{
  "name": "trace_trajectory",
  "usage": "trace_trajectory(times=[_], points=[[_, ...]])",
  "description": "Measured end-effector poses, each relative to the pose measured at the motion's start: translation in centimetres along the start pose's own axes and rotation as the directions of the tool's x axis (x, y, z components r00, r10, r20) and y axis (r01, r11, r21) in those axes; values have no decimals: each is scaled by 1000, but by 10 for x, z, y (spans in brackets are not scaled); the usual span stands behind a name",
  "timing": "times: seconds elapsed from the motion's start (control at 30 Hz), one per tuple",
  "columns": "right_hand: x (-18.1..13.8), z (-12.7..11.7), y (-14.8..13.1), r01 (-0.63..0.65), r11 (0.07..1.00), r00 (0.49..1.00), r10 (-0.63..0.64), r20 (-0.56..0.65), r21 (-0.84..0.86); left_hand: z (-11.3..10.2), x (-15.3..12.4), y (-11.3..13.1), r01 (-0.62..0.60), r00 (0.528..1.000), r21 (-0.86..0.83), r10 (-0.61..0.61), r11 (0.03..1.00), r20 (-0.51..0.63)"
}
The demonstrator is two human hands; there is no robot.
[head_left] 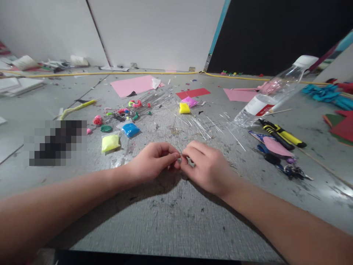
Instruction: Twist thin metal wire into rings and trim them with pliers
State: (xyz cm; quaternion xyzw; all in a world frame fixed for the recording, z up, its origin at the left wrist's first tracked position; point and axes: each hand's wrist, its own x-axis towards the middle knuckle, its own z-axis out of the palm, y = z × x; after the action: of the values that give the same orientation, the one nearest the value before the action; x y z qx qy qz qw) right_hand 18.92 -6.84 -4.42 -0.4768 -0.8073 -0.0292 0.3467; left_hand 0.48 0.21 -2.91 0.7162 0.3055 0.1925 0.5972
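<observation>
My left hand (160,160) and my right hand (205,163) meet over the middle of the grey table (171,228). Thumb and fingers are pinched on both, with the fingertips almost touching. Whatever sits between them is too small and too hidden to name. Beyond the hands lie thin metal wires (200,127), a yellow packet (184,108) and a pink-purple packet (189,101). Left of my left hand are a blue packet (130,129) and a pale yellow packet (110,142).
A tilted clear plastic bottle (271,95) is at the right, beside yellow-and-black pliers (281,134) and a bunch of keys (293,171). Pink paper (132,85) and red paper (193,92) lie farther back. Small coloured clay pieces (106,128) and a blurred-out dark object (59,143) are left.
</observation>
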Motion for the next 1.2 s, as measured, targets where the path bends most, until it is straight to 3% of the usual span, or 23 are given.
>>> trace_trajectory(times=[0.1,0.17,0.23,0.33,0.4,0.43,0.47,0.53,0.7,0.77,0.87,0.93,1.03,1.13,1.2], points=[[4,-1,1,-207,919,977,210,27,336,-2,-1,-1,-115,992,166,122,979,-29],[7,-2,3,-371,778,927,345,149,507,-5,-1,-2,-219,969,340,245,914,-37],[10,-2,3,-536,595,842,430,327,599,-8,0,-4,-307,931,477,364,823,-30],[11,-2,2,-708,280,694,450,562,649,-12,2,-8,-402,875,556,485,727,-3],[11,0,1,-737,132,642,441,627,663,-13,3,-10,-445,845,579,534,683,21],[10,0,1,-740,106,634,438,637,664,-14,3,-11,-460,834,589,552,665,29],[10,0,1,-741,120,637,435,636,661,-14,3,-11,-470,825,597,565,650,35],[9,0,2,-731,236,669,432,605,640,-12,2,-11,-473,821,608,569,637,43],[8,-4,3,-589,611,807,408,428,528,-5,-3,-6,-366,902,577,431,730,26],[8,-4,3,-492,732,866,357,350,472,-2,-4,-3,-300,936,528,352,794,2],[6,-3,3,-232,920,967,182,178,317,0,-4,1,-160,981,387,190,908,-41],[4,-2,4,-81,981,995,68,79,176,0,-3,3,-46,998,234,56,971,-39],[2,-1,8,-8,1000,1000,8,-13,27,-3,1,3,69,998,-6,-69,998,-5],[2,-3,10,23,999,999,-24,-26,-29,-4,3,-1,77,997,-172,-77,982,2],[3,-5,10,41,999,999,-41,-13,-32,-5,5,-4,51,999,-193,-50,980,10]])
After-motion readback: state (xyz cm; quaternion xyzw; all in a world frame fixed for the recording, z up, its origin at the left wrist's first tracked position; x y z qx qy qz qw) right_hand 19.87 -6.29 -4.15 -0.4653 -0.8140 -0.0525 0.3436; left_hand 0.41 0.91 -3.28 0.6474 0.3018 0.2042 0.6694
